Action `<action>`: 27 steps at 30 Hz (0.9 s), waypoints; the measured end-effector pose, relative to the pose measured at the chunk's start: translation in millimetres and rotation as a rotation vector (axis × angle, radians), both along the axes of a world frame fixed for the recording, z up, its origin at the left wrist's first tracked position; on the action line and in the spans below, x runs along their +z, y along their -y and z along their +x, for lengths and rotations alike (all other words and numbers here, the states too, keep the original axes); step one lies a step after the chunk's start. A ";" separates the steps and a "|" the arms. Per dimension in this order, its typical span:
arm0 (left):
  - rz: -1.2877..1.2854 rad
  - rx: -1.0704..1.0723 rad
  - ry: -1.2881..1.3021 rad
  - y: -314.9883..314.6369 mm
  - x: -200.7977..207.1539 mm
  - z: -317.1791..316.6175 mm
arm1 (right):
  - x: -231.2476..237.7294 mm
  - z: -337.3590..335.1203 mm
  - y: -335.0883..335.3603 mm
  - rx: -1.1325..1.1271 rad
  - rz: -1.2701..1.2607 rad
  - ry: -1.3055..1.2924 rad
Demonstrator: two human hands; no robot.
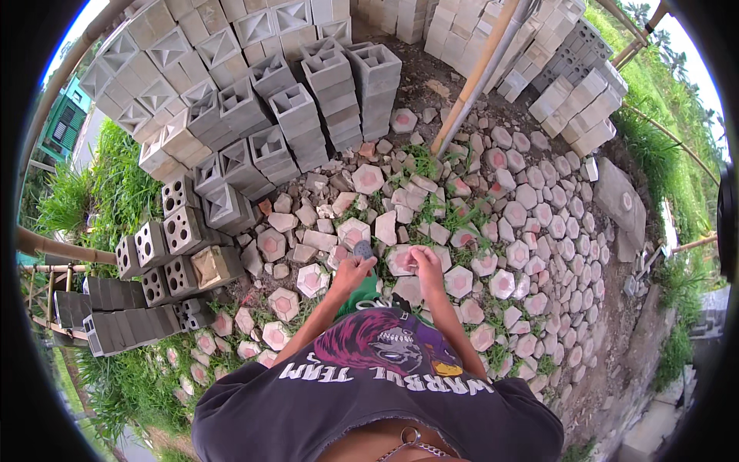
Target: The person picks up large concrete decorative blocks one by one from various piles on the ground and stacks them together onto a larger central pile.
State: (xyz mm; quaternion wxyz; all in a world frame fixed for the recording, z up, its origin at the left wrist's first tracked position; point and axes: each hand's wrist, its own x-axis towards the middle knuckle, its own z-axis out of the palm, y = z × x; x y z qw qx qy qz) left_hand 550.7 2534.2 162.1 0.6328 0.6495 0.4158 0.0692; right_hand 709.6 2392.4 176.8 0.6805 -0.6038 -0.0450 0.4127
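Observation:
My left hand (352, 271) is raised in front of me with its fingers closed around a small dark grey piece (362, 249), held above the paved ground. My right hand (425, 260) is beside it, fingers curled, with something small and pale pinched at the fingertips; what it is cannot be told. Both forearms rise from my dark printed shirt (369, 393). Below the hands lie hexagonal concrete pavers (368, 179) with pinkish centres, some whole, some broken.
Stacks of grey patterned concrete blocks (292, 108) stand at the upper left, perforated blocks (165, 246) at the left. A bamboo pole (477, 73) leans across the top. More block stacks (577, 92) are upper right. Grass borders both sides.

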 end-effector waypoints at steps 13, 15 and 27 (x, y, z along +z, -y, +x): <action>-0.162 0.164 0.038 -144.8 20.8 94.3 | 18.4 99.9 -117.5 -0.100 -0.077 -0.043; -0.234 0.220 0.013 -153.5 4.2 98.8 | 10.4 111.5 -129.4 -0.039 -0.126 -0.077; -0.376 0.532 -0.139 -345.7 -79.5 222.0 | -53.5 309.8 -322.5 0.068 -0.262 -0.071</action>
